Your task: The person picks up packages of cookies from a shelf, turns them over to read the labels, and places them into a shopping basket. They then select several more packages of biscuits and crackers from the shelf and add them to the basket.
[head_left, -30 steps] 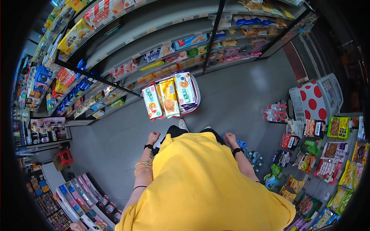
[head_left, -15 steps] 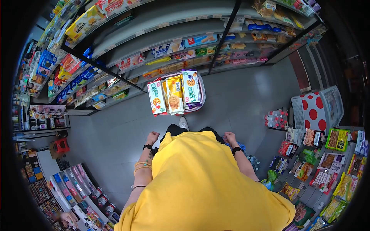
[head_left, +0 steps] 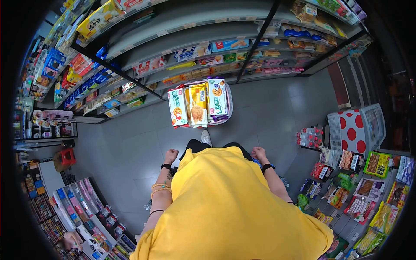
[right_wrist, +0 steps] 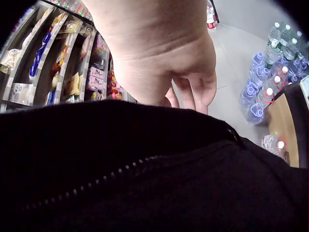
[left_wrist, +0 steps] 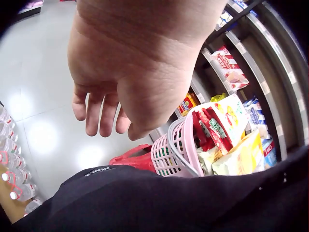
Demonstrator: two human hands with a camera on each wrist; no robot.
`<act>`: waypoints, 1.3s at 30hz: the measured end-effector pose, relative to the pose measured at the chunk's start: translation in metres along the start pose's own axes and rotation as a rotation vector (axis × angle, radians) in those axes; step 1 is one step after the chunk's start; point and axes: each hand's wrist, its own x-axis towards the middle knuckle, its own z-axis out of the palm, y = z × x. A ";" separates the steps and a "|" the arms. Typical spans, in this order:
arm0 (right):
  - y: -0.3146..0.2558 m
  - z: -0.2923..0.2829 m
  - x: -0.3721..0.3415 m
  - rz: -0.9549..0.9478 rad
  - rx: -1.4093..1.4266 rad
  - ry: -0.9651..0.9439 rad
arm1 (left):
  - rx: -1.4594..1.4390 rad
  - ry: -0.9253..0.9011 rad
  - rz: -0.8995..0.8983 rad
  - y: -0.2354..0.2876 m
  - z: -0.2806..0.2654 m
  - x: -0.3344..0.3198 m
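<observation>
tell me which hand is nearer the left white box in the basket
Left. The left hand hangs on the body side of the white box; the right hand hangs off to the right, farther away. Neither touches it.

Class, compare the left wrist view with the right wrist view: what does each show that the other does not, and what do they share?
Only the left wrist view: the left grip, a bare hand; the pink basket holding biscuit packs; and a red object beside it.

Only the right wrist view: the right grip, also a bare hand; bottles with blue tops; and a zip.

Both: stocked shelves, clear bottles, floor and dark clothing.
</observation>
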 end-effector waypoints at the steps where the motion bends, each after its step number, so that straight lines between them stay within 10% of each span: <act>1: -0.001 -0.001 0.000 -0.001 -0.002 -0.006 | -0.003 -0.005 -0.005 -0.003 0.002 0.000; 23: -0.054 -0.023 0.013 -0.061 -0.078 -0.077 | -0.112 0.037 -0.027 -0.016 0.023 -0.021; 39: 0.012 -0.075 -0.007 -0.009 0.120 0.050 | 0.280 -0.048 0.058 0.044 0.046 0.016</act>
